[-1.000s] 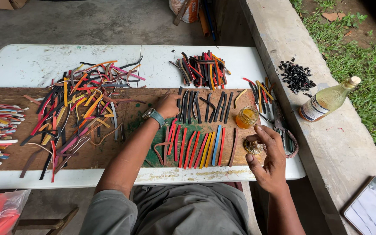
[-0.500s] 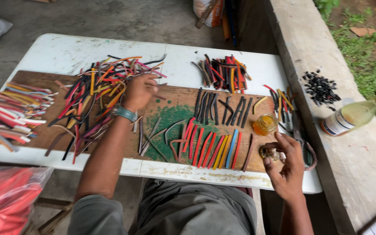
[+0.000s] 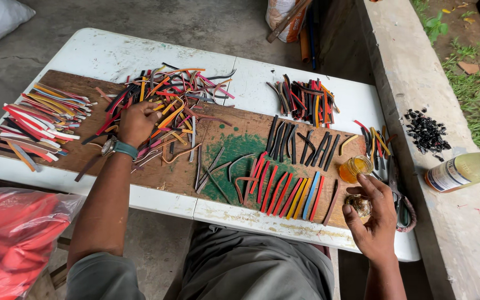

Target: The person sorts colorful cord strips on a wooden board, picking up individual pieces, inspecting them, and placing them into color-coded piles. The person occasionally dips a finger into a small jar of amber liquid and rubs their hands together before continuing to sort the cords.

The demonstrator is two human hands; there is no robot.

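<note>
My left hand (image 3: 135, 122), with a watch on the wrist, rests fingers-down in a loose pile of coloured rubber strips (image 3: 168, 103) on a long wooden board (image 3: 181, 172); whether it grips a strip is hidden. My right hand (image 3: 374, 216) at the board's right end holds a small brownish wad (image 3: 360, 206). Just above it stands a small jar of amber liquid (image 3: 355, 168). A neat row of red, yellow and blue strips (image 3: 287, 191) lies between my hands, with black strips (image 3: 301, 145) laid out behind it.
The board lies on a white folding table (image 3: 112, 55). More strip piles sit at the far left (image 3: 40, 119) and back right (image 3: 302, 100). A concrete ledge (image 3: 462, 222) on the right carries a bottle (image 3: 465, 169) and black bits (image 3: 426, 130). A red plastic bag (image 3: 15, 233) hangs lower left.
My left hand has moved left from the middle of the board into the loose strip pile. My right hand has stayed by the jar with the wad.
</note>
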